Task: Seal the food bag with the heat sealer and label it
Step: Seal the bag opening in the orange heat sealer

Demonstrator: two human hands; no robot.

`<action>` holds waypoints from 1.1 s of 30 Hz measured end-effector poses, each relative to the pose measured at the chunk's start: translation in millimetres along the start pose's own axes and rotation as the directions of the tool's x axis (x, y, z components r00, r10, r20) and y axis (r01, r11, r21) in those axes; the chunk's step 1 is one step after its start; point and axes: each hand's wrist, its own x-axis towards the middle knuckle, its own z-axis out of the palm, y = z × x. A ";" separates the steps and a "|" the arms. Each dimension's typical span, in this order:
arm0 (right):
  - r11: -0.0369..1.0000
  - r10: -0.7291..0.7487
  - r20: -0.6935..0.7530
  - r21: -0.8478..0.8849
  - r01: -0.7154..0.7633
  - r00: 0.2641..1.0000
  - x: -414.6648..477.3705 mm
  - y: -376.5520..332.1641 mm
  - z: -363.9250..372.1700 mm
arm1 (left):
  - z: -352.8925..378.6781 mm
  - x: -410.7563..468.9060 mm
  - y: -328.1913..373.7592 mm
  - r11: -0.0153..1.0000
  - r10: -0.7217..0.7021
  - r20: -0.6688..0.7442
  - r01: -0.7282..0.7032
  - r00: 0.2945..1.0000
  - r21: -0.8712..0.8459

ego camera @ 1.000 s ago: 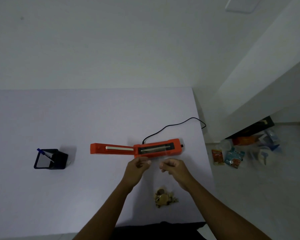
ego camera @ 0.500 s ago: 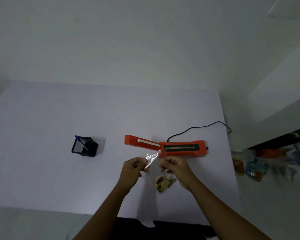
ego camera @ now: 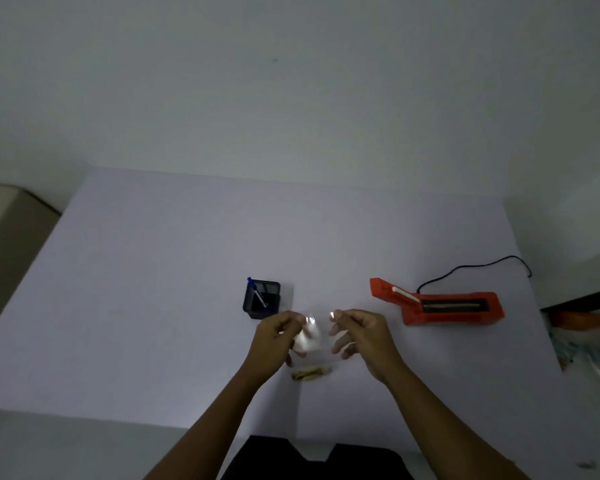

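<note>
Table: pale table (ego camera: 153, 306), dimly lit, set against a bare grey wall (ego camera: 291, 81).
Left grip: left hand (ego camera: 278, 337) has its fingers curled in and pinches the upper left corner of the bag (ego camera: 312, 339).
Right grip: right hand (ego camera: 361, 336) pinches the upper right corner between thumb and forefinger. Its other fingers are loosely spread below.
Bag: clear and glinting, it hangs between the two hands with its mouth edge stretched left to right. Whether the bottom touches the table I cannot tell.
Food: small brownish pieces (ego camera: 310, 372) sit at the bottom of the bag, near the person.
Sealer: the orange sealer (ego camera: 440, 306) lies on the table to the right of the right hand and slightly beyond it, near but apart. Its lid is swung open toward the left and its dark sealing strip is bare.
Key relation: the sealer's long axis runs left to right, roughly parallel to the bag's held edge. The right hand is the nearer one, so the bag most likely travels right and away to lay its mouth on the strip.
Cord: a black cord (ego camera: 465, 275) trails from the sealer's back toward the table's far right edge.
Holder: a black holder (ego camera: 267, 304) with a blue pen (ego camera: 256, 293) stands just beyond the left hand, likely for labelling.
Stage: sealing is not yet done.
</note>
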 end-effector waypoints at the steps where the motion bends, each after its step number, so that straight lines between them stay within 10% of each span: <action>1: 1.000 -0.007 -0.010 0.010 0.007 1.000 -1.9 2.2 10.7 | -10.8 0.5 -1.2 1.000 -0.005 0.019 0.005 1.000 0.010; 9: 0.996 -0.004 -0.134 0.093 0.017 0.991 -12.6 38.1 49.3 | -50.9 16.0 -18.6 0.999 -0.050 0.047 0.050 0.998 0.010; 22: 0.990 0.128 0.206 0.034 -0.138 0.970 -10.8 89.0 40.6 | -41.0 30.7 -4.2 0.996 -0.074 0.108 0.079 0.991 -0.044; 26: 0.961 0.039 0.124 -0.275 -0.004 0.991 -0.7 97.4 38.0 | -36.5 37.2 0.7 0.996 -0.069 0.101 0.075 0.993 -0.054; 33: 0.978 0.062 0.043 -0.203 -0.052 0.997 0.6 103.4 17.8 | -17.7 56.6 5.8 0.992 -0.088 0.084 0.096 0.993 -0.087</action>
